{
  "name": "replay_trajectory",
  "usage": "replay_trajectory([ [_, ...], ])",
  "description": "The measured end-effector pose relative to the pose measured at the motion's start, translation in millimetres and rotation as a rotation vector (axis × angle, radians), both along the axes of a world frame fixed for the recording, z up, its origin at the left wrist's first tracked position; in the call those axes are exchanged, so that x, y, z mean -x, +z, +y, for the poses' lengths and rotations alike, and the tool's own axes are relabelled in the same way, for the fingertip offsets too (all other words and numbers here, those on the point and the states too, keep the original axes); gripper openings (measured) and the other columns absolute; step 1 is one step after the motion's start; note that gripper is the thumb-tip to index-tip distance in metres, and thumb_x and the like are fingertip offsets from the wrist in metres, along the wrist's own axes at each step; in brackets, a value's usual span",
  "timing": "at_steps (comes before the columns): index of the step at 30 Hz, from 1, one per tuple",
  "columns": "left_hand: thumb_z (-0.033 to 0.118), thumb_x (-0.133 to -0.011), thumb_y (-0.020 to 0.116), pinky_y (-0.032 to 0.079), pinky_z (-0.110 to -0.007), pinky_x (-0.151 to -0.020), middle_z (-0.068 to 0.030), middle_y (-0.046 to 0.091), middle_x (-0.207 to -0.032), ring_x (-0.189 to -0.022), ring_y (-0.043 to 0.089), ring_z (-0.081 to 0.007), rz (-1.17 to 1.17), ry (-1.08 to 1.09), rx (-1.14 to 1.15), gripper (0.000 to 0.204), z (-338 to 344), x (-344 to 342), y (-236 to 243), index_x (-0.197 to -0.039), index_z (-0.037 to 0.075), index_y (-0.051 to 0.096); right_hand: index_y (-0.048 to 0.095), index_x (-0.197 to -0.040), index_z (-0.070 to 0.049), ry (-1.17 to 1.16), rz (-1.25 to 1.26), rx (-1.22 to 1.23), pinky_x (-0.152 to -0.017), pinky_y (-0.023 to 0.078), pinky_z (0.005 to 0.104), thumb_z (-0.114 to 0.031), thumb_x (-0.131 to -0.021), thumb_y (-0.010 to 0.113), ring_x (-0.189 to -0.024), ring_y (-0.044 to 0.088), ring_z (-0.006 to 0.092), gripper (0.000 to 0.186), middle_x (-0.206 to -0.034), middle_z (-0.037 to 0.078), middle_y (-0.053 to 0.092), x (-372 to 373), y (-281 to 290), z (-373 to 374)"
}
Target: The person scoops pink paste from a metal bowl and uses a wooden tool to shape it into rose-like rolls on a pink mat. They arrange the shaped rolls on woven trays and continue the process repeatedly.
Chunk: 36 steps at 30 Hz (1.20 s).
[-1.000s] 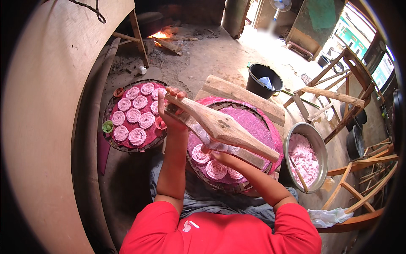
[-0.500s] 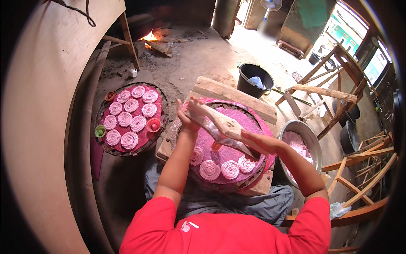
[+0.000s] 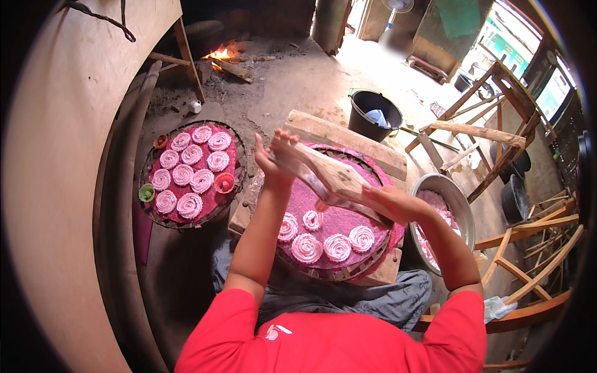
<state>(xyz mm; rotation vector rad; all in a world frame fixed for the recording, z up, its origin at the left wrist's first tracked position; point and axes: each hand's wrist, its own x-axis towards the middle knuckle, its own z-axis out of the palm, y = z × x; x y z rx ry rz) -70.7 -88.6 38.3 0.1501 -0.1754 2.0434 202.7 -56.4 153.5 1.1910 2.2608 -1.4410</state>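
Note:
My left hand (image 3: 273,158) grips the upper-left end of a long, hinged wooden press (image 3: 339,174) with a plastic piping bag between its boards. My right hand (image 3: 398,205) grips the other end, lower right. An orange nozzle (image 3: 322,204) points down from the bag over a pink round tray (image 3: 291,202) set on a wooden board (image 3: 339,127). Several piped pink rosettes (image 3: 337,247) line the tray's near side, with a smaller one (image 3: 313,219) just below the nozzle.
A second tray (image 3: 222,149) of rosettes lies left, with cups (image 3: 224,183). A metal bowl (image 3: 469,236) of pink mixture is right, a black bucket (image 3: 373,124) behind. Wooden frames (image 3: 479,133) stand right, a curved panel (image 3: 62,186) left. A wood fire (image 3: 221,55) burns at the back.
My right hand has moved from beneath the press up onto its right end. A small rosette has appeared under the nozzle, and the press sits a little farther right than half a second ago.

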Motion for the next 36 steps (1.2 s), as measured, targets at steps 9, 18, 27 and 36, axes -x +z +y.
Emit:
replay_trajectory([
  [9, 0.054, -0.094, 0.042, 0.043, -0.036, -0.079, -0.0080, 0.053, -0.080, -0.079, 0.050, -0.0254, -0.003, 0.024, 0.066, 0.052, 2, -12, 9, -0.088, 0.004, 0.054, 0.067, -0.080, 0.000, -0.068, 0.065, 0.051, -0.047, 0.044, 0.0280, -0.062, -0.093, 0.043, -0.051, 0.056, 0.0133, 0.068, -0.060, 0.006, 0.058, -14, -5, -2],
  [18, 0.052, -0.096, 0.037, 0.043, -0.041, -0.072, -0.0030, 0.053, -0.075, -0.073, 0.051, -0.0211, 0.066, -0.018, 0.062, 0.047, -11, -6, -24, -0.084, 0.010, 0.055, 0.067, -0.082, -0.002, -0.010, 0.129, 0.075, -0.048, 0.045, 0.0273, -0.059, -0.095, 0.043, -0.052, 0.057, 0.0130, 0.064, -0.063, 0.005, 0.060, -25, -60, 3],
  [27, 0.040, -0.102, 0.032, 0.047, -0.044, -0.076, 0.0044, 0.057, -0.075, -0.075, 0.059, -0.0146, 0.024, -0.031, -0.189, 0.036, 2, -6, -59, -0.088, 0.016, 0.055, 0.040, -0.139, -0.003, -0.015, 0.838, 1.243, -0.074, 0.055, 0.0372, -0.050, -0.097, 0.042, -0.089, 0.065, 0.0242, 0.063, -0.115, 0.017, 0.060, -8, -149, -5],
  [36, 0.042, -0.101, 0.037, 0.046, -0.041, -0.072, 0.0046, 0.057, -0.075, -0.072, 0.058, -0.0153, -0.030, -0.002, -0.253, 0.034, 0, -7, -38, -0.086, 0.016, 0.054, 0.064, -0.103, -0.003, -0.115, 0.170, 0.011, -0.058, 0.049, 0.0293, -0.032, -0.094, 0.054, -0.074, 0.060, 0.0147, 0.032, -0.084, 0.009, 0.062, 22, -192, -15],
])
